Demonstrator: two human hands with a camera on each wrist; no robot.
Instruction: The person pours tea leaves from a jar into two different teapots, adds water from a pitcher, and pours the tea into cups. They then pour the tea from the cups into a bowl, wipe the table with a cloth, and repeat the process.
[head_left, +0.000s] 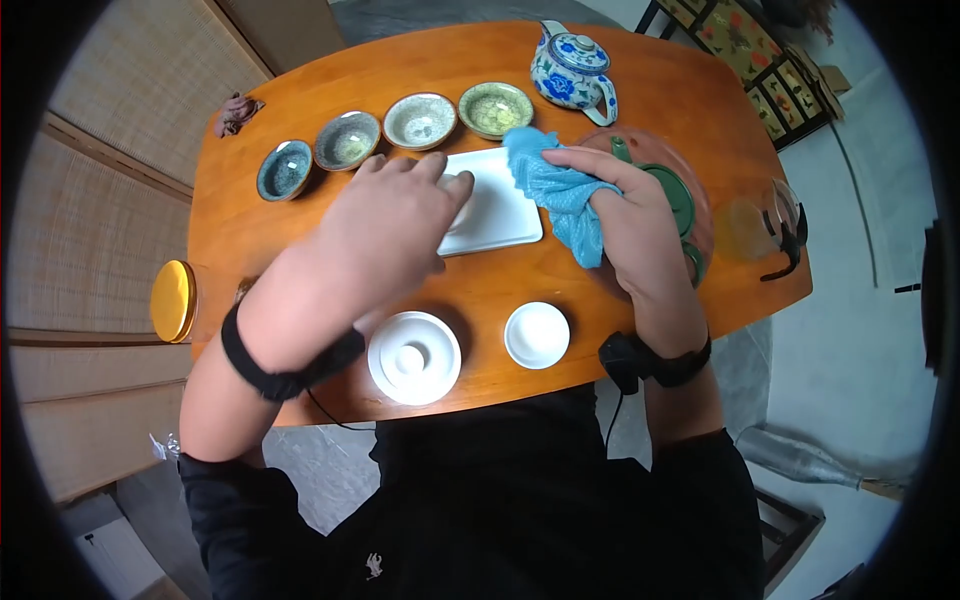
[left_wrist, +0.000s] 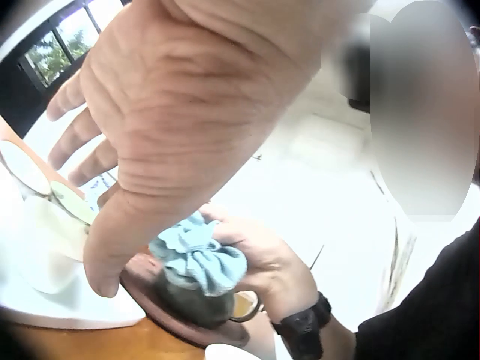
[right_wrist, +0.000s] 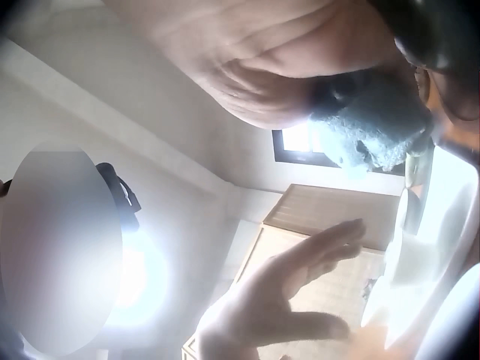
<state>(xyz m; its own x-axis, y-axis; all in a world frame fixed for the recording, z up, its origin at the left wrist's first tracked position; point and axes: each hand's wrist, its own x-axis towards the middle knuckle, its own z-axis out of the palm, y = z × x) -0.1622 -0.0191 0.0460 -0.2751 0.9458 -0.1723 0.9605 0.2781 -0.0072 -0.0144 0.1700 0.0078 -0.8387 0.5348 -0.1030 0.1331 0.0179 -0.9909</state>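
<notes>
My right hand (head_left: pixel 640 215) grips a crumpled light blue cloth (head_left: pixel 565 195), held over the right end of a white rectangular tray (head_left: pixel 512 215). Above the tray's left part is my left hand (head_left: pixel 375 225), its fingers spread and relaxed. A white cup (left_wrist: pixel 52 244) stands on the tray beside the left thumb; in the head view the left hand hides most of it. Nearer my body, a white lidded bowl (head_left: pixel 414 358) and a small white cup (head_left: pixel 537 335) stand on the wooden table (head_left: pixel 490 285).
Several glazed bowls (head_left: pixel 420 120) curve along the tray's far side. Beyond is a blue-and-white teapot (head_left: pixel 572 72). A green teapot (head_left: pixel 672 195) sits on a reddish round tray (head_left: pixel 700 170), with a glass jug (head_left: pixel 750 230) alongside. A yellow-lidded jar (head_left: pixel 174 302) is at left.
</notes>
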